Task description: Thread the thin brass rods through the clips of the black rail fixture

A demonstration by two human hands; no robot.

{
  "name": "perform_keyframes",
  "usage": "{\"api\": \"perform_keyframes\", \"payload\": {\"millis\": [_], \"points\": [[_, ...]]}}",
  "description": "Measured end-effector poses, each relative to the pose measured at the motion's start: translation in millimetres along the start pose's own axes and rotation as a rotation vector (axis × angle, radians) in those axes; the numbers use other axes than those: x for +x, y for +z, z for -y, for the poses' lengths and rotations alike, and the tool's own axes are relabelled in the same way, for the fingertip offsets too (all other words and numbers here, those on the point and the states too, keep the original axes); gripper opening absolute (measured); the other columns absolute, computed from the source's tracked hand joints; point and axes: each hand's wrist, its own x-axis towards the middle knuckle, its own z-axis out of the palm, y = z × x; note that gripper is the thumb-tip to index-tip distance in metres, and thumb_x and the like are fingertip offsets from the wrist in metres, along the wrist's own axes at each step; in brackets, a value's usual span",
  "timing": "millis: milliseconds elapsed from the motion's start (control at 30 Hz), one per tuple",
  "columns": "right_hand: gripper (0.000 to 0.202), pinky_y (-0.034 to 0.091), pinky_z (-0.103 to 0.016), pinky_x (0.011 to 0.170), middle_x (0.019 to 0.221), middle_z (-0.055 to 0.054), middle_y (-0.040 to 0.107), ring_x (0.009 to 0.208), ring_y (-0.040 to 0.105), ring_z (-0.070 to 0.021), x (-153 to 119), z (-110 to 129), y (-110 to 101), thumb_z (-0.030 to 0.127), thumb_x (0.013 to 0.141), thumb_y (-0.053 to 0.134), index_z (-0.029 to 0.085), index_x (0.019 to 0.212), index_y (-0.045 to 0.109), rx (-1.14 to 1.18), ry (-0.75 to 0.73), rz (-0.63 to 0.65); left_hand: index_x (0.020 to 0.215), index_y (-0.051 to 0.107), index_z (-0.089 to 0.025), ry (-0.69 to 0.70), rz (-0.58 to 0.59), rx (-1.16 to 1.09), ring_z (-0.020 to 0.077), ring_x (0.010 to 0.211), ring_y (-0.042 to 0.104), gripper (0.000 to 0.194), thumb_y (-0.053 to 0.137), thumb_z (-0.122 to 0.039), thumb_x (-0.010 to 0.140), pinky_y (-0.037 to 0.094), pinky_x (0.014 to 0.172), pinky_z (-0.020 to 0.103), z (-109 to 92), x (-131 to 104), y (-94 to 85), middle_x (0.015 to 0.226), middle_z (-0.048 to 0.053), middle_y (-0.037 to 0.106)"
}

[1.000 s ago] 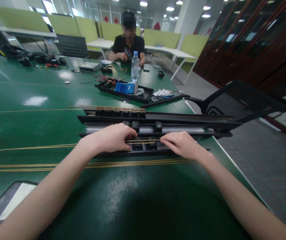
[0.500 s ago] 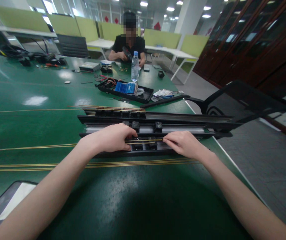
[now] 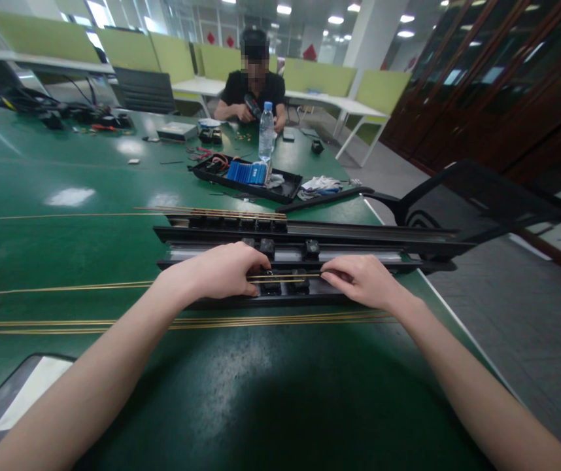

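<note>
My left hand (image 3: 221,269) and my right hand (image 3: 361,280) both pinch thin brass strips (image 3: 280,277) that lie along the nearest long black rail (image 3: 290,298). The strips run left from under my left hand across the green table (image 3: 65,248). Small black sockets (image 3: 271,286) sit in the rail under the strips. Two more black rails (image 3: 359,247) lie just behind, one with a row of black sockets (image 3: 236,223) and brass strips on top.
More brass strips (image 3: 65,323) lie loose on the table in front of the rail. A black tray (image 3: 246,178) with blue parts, a water bottle (image 3: 265,131) and a seated person (image 3: 254,88) are at the far side. A black chair (image 3: 457,196) stands right.
My right hand slid slightly to the right along the strips and then stayed. The left hand has held still.
</note>
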Motion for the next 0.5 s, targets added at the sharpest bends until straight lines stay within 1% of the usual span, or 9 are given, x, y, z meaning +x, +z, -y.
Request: {"api": "perform_keyframes", "payload": {"millis": [100, 167, 267, 333, 500], "points": [[0.031, 0.04, -0.027, 0.067, 0.089, -0.004, 0.073, 0.077, 0.065, -0.0169, 4.5, 10.6, 3.4, 0.04, 0.097, 0.047, 0.02, 0.111, 0.066, 0.019, 0.009, -0.023, 0.121, 0.064, -0.028, -0.004, 0.008, -0.007, 0.0212, 0.096, 0.066, 0.05, 0.069, -0.041, 0.074, 0.048, 0.079, 0.027, 0.2, -0.2, -0.6, 0.111, 0.004, 0.071], [0.032, 0.039, -0.028, 0.067, 0.09, -0.005, 0.072, 0.079, 0.065, -0.0177, 8.8, 19.1, 6.4, 0.041, 0.097, 0.046, 0.019, 0.112, 0.064, -0.017, -0.021, -0.027, 0.122, 0.064, -0.028, -0.006, 0.011, -0.01, 0.0212, 0.096, 0.066, 0.05, 0.07, -0.04, 0.074, 0.048, 0.08, 0.027, -0.1, 0.0, -0.7, 0.111, 0.005, 0.071], [0.032, 0.039, -0.029, 0.069, 0.091, -0.007, 0.072, 0.083, 0.065, -0.0192, 14.6, 29.0, 9.4, 0.041, 0.098, 0.044, 0.018, 0.102, 0.066, -0.095, -0.069, -0.023, 0.122, 0.063, -0.028, -0.002, 0.001, -0.003, 0.021, 0.095, 0.066, 0.05, 0.068, -0.04, 0.074, 0.048, 0.079, 0.027, -1.3, 0.0, -0.8, 0.11, 0.004, 0.071], [0.033, 0.039, -0.029, 0.07, 0.09, -0.007, 0.072, 0.082, 0.065, -0.0187, 16.6, 31.8, 10.0, 0.04, 0.099, 0.042, 0.018, 0.095, 0.066, -0.096, -0.078, -0.009, 0.123, 0.063, -0.028, -0.001, -0.007, 0.004, 0.0213, 0.095, 0.066, 0.05, 0.067, -0.041, 0.075, 0.048, 0.078, 0.028, -2.2, -0.7, -1.2, 0.111, 0.004, 0.071], [0.028, 0.041, -0.027, 0.072, 0.093, -0.005, 0.073, 0.083, 0.066, -0.0173, 15.9, 29.8, 10.8, 0.031, 0.1, 0.041, 0.019, 0.098, 0.066, 0.013, -0.074, 0.015, 0.123, 0.063, -0.028, 0.007, -0.002, 0.014, 0.0215, 0.097, 0.065, 0.051, 0.067, -0.041, 0.074, 0.048, 0.079, 0.027, -2.9, -2.8, -1.0, 0.113, 0.005, 0.07]]}}
